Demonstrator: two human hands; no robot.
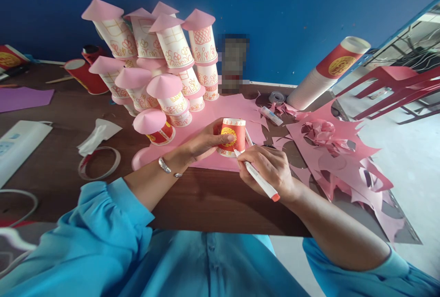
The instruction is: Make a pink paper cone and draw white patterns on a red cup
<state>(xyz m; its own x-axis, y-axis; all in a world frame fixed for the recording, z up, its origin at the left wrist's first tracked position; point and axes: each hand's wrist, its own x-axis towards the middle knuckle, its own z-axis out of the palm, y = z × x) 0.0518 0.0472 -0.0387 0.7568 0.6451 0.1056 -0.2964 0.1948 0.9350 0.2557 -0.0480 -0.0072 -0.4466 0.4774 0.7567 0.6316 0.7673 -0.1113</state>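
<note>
**Marker tip on an upturned cup**

We see the left hand reaching in from the left, wrist bent, its fingers wrapped round one red paper cup that stands upside down on the pink paper sheet; the thumb lies across the cup's front, over its yellow emblem; a bracelet circles the wrist. The right hand rests just right of the cup, fingers curled narrow round one white marker; its tip touches the cup's lower rim, just below the left thumb, and its orange end points back toward the forearm. Beyond the left fingers stands a stack of decorated cups with pink cone roofs; we count about ten cones, though some overlap. Beyond the right knuckles lie one glue tube and pink paper offcuts; further off, one long sleeve of nested cups lies on its side.
</note>
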